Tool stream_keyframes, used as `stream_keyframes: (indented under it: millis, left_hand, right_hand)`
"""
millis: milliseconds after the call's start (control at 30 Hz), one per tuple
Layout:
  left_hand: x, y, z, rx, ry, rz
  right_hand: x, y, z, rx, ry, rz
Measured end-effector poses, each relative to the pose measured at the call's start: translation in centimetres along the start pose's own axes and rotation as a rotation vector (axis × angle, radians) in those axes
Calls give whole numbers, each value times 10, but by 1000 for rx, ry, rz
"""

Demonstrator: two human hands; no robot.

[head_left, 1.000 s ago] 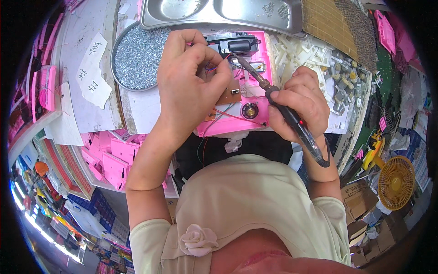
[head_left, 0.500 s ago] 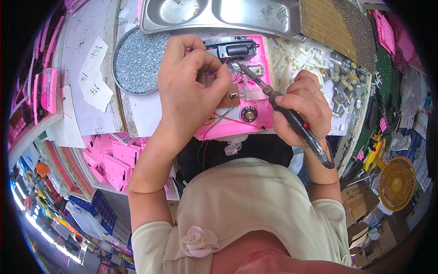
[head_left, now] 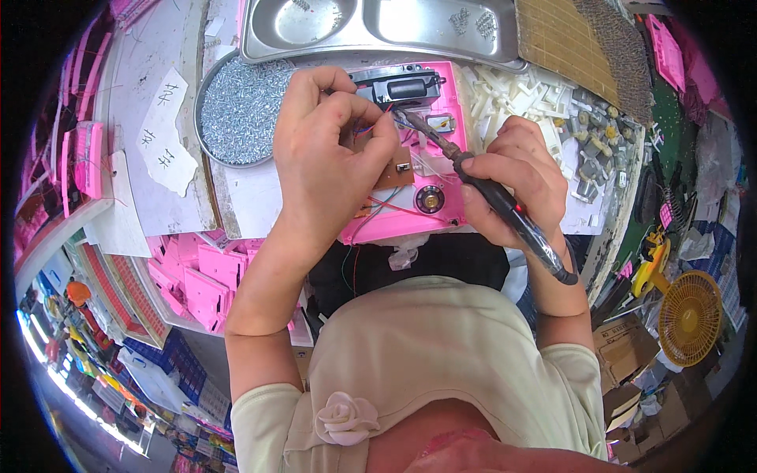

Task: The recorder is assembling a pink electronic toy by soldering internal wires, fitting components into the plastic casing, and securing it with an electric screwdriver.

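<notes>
My left hand (head_left: 327, 154) has thumb and forefinger pinched together around thin coloured wires (head_left: 389, 109), above a pink plastic housing (head_left: 450, 98). In my right hand (head_left: 524, 177) is a soldering iron (head_left: 509, 209) with a black handle, held like a pen. Its tip points up and left, close by the left fingertips; whether it touches a wire I cannot tell. Inside the housing are a black box-shaped part (head_left: 410, 88), a brown circuit board (head_left: 393, 175) partly hidden by my left hand, and a round dark part with a brass-coloured centre (head_left: 430, 199).
A round dish of small metal screws (head_left: 244, 110) stands to the left. Behind the housing is a steel compartment tray (head_left: 359, 38). White plastic pieces (head_left: 505, 94) and small grey motors (head_left: 593, 150) are heaped at right. Pink shells (head_left: 209, 288) lie lower left; a yellow fan (head_left: 688, 317) stands far right.
The soldering iron and my right hand have shifted slightly left, bringing the tip nearer my left fingertips. My left hand keeps its pinch in almost the same place.
</notes>
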State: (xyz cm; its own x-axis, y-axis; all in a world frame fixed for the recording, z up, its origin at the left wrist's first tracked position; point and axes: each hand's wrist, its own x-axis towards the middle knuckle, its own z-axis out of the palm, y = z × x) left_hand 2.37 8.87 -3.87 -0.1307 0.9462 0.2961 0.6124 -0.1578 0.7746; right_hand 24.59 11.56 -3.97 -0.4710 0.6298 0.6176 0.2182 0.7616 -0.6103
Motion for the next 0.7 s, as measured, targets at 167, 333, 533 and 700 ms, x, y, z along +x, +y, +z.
stream_keyframes:
  millis: [167, 333, 533, 700]
  left_hand:
    - [1, -3, 1, 31, 14, 56]
    - [1, -3, 0, 41, 17, 63]
    - [1, -4, 1, 35, 20, 59]
    - [1, -4, 2, 40, 17, 57]
  right_hand:
    - [1, 1, 2, 9, 10, -9]
    - [0, 0, 2, 7, 14, 7]
    - [2, 0, 1, 10, -5, 9]
    - [-1, -1, -1, 6, -10, 9]
